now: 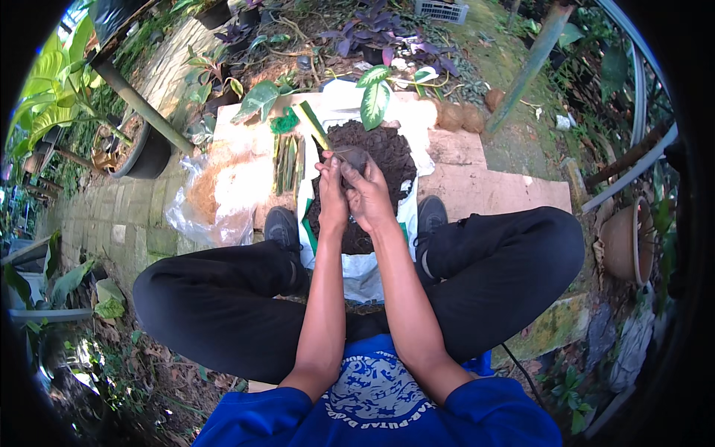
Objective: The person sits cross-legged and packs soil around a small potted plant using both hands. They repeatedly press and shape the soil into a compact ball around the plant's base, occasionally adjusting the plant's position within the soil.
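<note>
My left hand (332, 195) and my right hand (368, 195) are together over the soil, cupped around a dark ball of soil (355, 156). A snake plant leaf piece (313, 124) with yellow margins slants up to the left from the ball, its base close to my left fingertips. Thin strands cross the top of the ball. My fingers hide part of it. Beneath my hands, dark loose potting soil (396, 159) lies heaped on a white sack (357, 274). Soil smudges both hands.
To the left lie several leaf strips (287, 163), green twine (284, 122) and a clear plastic bag (192, 218) of coconut fibre (208, 190). Fibre-wrapped balls (459, 117) sit at the back right on cardboard (503, 190). A variegated leaf (375, 103) overhangs the soil.
</note>
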The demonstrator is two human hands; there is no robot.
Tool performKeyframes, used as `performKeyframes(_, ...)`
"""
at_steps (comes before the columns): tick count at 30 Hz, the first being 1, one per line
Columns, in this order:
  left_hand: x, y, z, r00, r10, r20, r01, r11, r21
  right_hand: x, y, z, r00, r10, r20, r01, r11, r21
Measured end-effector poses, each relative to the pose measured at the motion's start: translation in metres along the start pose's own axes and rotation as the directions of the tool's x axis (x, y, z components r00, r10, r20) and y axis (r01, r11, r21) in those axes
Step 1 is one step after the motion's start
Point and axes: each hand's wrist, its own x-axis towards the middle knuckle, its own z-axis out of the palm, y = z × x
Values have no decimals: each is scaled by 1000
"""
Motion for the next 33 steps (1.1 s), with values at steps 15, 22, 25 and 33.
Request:
performKeyframes(15, 0, -9, -6, 993, 79, 88, -90, 988, 126, -1, -1, -3, 999, -16, -36, 17, 999, 33)
performKeyframes(22, -2, -8, 0, 984, 124, 130, -144, 976, 160, -1, -3, -8, 993, -52, -105, 39, 992, -118)
performKeyframes(25, -2, -3, 0, 987, 93, 134, -114, 980, 161, -2, -2, -9, 993, -17, -118, 13, 999, -31)
performKeyframes(33, -3, -2, -3, 978, 93, 188, -159, 912, 378, 3, -1, -18, 998, -8, -67, 13, 997, 82)
